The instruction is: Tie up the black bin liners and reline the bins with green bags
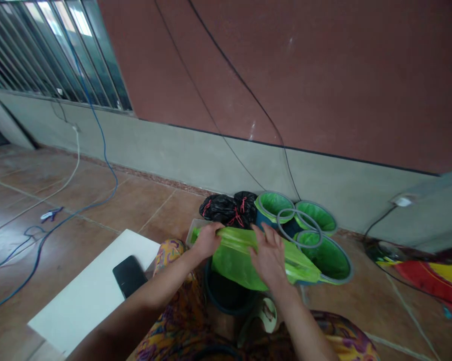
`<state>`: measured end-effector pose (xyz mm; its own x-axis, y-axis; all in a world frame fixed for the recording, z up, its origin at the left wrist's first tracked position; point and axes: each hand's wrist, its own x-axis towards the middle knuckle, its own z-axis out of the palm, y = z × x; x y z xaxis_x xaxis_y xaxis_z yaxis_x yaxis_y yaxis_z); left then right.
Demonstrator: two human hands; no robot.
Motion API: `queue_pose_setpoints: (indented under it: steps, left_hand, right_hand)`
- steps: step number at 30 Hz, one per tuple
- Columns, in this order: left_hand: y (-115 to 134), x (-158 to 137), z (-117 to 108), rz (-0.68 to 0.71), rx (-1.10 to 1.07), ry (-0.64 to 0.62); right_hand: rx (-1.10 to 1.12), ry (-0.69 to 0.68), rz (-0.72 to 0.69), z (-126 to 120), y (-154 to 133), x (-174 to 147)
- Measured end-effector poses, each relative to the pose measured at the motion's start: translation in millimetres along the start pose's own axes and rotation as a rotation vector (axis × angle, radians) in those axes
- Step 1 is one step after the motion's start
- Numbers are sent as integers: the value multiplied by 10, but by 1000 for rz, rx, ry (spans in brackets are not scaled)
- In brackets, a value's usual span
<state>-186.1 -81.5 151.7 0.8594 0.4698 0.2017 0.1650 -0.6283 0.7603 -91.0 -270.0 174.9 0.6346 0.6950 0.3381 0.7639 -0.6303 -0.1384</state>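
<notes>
A bright green plastic bag [237, 260] is stretched sideways between my hands, over a dark round bin [226, 296] that stands between my knees. My left hand [207, 241] is closed on the bag's left end. Against the bag's upper side lies my right hand [270, 253], its fingers spread and stretched out. The bag's right end reaches over to the bins lined in green. The inside of the dark bin is partly hidden by the bag. Beyond the right hand, a loose grey ring [319, 235] rests across the tops of the lined bins.
Lined bins [274, 203] and tied black bags [220, 206] stand by the wall. A clear container [191, 229] sits behind my left hand. At left, a black phone-like object [129, 276] lies on a white board [79, 306]; a blue cable [104, 145] crosses the floor.
</notes>
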Motion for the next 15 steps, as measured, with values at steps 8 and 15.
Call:
queue_pose_setpoints:
  steps: [8, 15]
  left_hand:
    - [130, -27, 63, 74, 99, 54]
    - [-59, -71, 78, -68, 232, 79]
  right_hand:
    - [95, -135, -54, 70, -103, 265]
    - [-56, -102, 179, -163, 188, 234]
